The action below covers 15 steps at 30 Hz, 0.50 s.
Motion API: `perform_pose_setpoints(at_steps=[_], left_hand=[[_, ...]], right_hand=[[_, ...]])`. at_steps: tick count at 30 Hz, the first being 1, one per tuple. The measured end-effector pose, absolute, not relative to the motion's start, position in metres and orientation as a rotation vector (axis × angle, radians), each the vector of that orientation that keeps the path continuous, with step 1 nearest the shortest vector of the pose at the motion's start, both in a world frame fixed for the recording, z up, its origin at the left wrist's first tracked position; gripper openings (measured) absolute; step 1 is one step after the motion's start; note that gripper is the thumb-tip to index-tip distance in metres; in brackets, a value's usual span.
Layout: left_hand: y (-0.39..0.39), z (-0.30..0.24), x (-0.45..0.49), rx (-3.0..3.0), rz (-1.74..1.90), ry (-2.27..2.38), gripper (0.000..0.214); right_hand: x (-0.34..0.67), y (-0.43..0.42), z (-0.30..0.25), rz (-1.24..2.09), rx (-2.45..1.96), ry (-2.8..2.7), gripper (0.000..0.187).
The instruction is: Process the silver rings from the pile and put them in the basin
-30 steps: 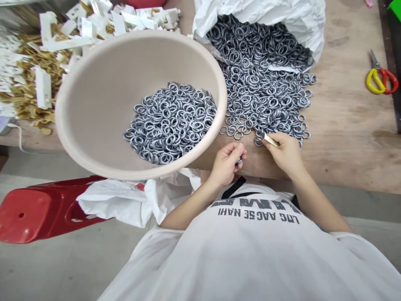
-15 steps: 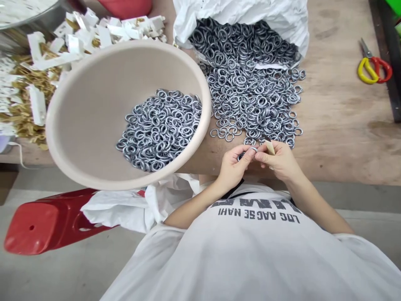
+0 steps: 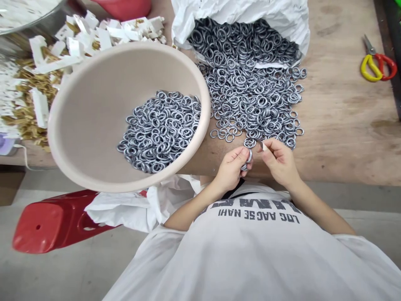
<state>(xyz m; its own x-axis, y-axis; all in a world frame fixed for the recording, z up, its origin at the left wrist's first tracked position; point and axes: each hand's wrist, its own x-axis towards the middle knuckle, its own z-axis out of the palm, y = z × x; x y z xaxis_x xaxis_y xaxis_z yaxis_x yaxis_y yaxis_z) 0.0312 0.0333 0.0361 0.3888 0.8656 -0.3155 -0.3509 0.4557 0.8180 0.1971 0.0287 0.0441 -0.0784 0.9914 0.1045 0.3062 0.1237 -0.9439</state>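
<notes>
My left hand (image 3: 232, 167) is closed around a few grey rings (image 3: 249, 156), one pinched upright under the thumb. Just to its right, my right hand (image 3: 280, 164) pinches a small blade-like tool (image 3: 260, 144) with a dark tip and a pale wrapped part; most of it is hidden by the fingers. The tip points toward the left hand, apart from the rings held there. Beyond both hands spreads a heap of loose grey rings (image 3: 253, 96), spilling from a white sack (image 3: 244, 9). More grey rings (image 3: 161, 129) lie inside a large beige basin (image 3: 90, 104) on the left.
Scissors (image 3: 378, 65) with yellow and red handles lie at the right on the wooden table (image 3: 338, 138). White and tan plastic parts (image 3: 40, 104) are piled behind the basin, near a metal tub (image 3: 28, 37). A red stool (image 3: 39, 228) stands on the floor at left.
My hands have moved slightly apart. The right hand has turned, so the tool's dark tip shows and less of its pale part does. The rings in my left hand show more.
</notes>
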Motion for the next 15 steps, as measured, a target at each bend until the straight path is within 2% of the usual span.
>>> perform_pose_setpoints(at_steps=[6, 15], left_hand=[[0.035, 0.035, 0.03, 0.622, 0.893, 0.829, 0.042], [0.027, 0.041, 0.025, 0.703, 0.807, 0.79, 0.045]], right_hand=[[0.196, 0.016, 0.055, 0.662, -1.302, -1.981, 0.031], [0.201, 0.025, 0.045, 0.654, -1.455, -1.906, 0.037]])
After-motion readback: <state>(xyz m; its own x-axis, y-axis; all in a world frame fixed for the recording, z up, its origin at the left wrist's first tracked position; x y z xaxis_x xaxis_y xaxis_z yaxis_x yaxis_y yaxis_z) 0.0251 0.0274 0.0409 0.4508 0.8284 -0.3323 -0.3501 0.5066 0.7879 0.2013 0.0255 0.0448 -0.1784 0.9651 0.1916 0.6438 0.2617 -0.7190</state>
